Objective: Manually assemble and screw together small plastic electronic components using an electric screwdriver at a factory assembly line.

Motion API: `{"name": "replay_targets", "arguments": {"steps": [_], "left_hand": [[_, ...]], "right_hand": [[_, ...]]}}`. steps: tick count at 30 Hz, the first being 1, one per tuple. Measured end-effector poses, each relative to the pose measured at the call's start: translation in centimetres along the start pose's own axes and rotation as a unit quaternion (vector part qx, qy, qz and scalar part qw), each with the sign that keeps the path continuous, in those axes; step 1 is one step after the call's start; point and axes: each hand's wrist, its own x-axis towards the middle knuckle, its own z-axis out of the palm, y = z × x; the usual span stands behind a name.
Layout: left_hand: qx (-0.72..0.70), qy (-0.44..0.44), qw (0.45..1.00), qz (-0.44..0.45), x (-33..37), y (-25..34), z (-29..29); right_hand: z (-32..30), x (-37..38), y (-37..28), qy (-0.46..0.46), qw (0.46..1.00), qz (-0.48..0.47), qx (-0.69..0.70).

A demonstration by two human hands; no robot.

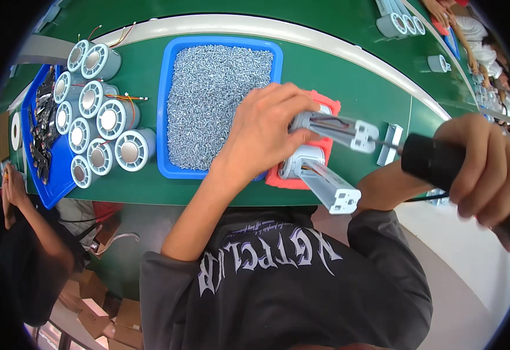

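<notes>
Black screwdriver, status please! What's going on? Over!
Right hand gripping black screwdriver, pointed at end of upper grey part. Left hand holding that part. Lower grey part in red holder. Nothing visible blocking the screwdriver.

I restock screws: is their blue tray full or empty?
Not empty: silvery screws blanket the blue tray; exact depth cannot be told.

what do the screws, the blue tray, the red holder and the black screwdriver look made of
Screws: metal, probably plated, judging by bright silvery glints.
Blue tray: likely molded plastic; smooth, evenly colored, rounded corners.
Red holder: perhaps foam or soft plastic; matte with uneven edges, so unsure.
Black screwdriver: plastic or rubber body, dull surface; thin gray shaft looks metallic.
</notes>
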Motion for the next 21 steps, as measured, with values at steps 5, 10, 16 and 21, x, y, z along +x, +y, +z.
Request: {"name": "replay_targets", "arguments": {"steps": [5,10,16,21], "left_hand": [[0.053,-0.054,0.996,-0.043,0.4,0.9,-0.7],[0.034,-0.073,0.996,-0.032,0.3,0.1,-1.5],[0.058,-0.064,0.996,0.019,-2.0,-0.5,-4.4],[0.170,-0.084,0.981,0.031,-5.0,0.9,-4.5]], "right_hand": [[3.5,1.1,-5.0,0.113,0.947,-0.133,-0.268],[6.3,0.5,-13.2,0.284,0.893,-0.049,-0.345],[7.9,-7.2,-11.8,0.376,0.895,0.115,-0.209],[9.2,-8.6,-11.3,0.367,0.909,0.122,-0.157]]}}
